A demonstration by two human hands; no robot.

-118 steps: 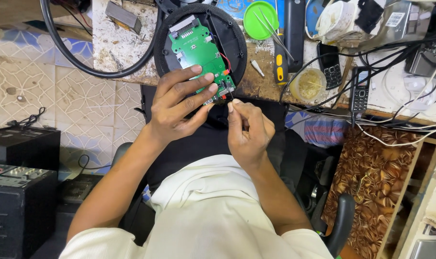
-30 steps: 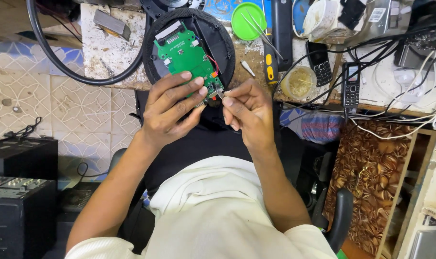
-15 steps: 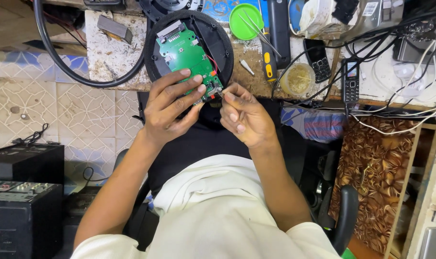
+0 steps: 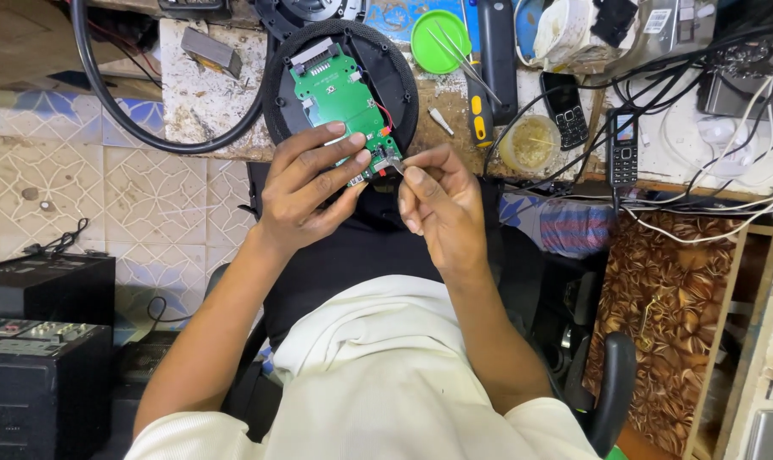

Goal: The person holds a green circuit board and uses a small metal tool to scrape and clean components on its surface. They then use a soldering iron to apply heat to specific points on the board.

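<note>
A green circuit board [image 4: 340,98] lies inside a round black speaker shell [image 4: 395,72] at the near edge of the workbench. My left hand [image 4: 306,192] grips the board's near end, fingers spread over it. My right hand [image 4: 438,204] pinches a small metal part [image 4: 393,162] at the board's lower right corner, thumb and forefinger closed on it. Red and black wires [image 4: 385,115] run along the board's right side.
On the bench lie a green lid [image 4: 438,38], tweezers [image 4: 463,60], a yellow-handled screwdriver [image 4: 480,111], two small phones [image 4: 565,102], a plastic cup [image 4: 529,143] and tangled cables [image 4: 710,204]. A black hose [image 4: 131,128] loops at the left. Black audio boxes [image 4: 42,341] stand on the floor.
My right hand has shifted slightly and now pinches the small part at the board's corner. The view has moved a little; my left hand keeps its hold on the board.
</note>
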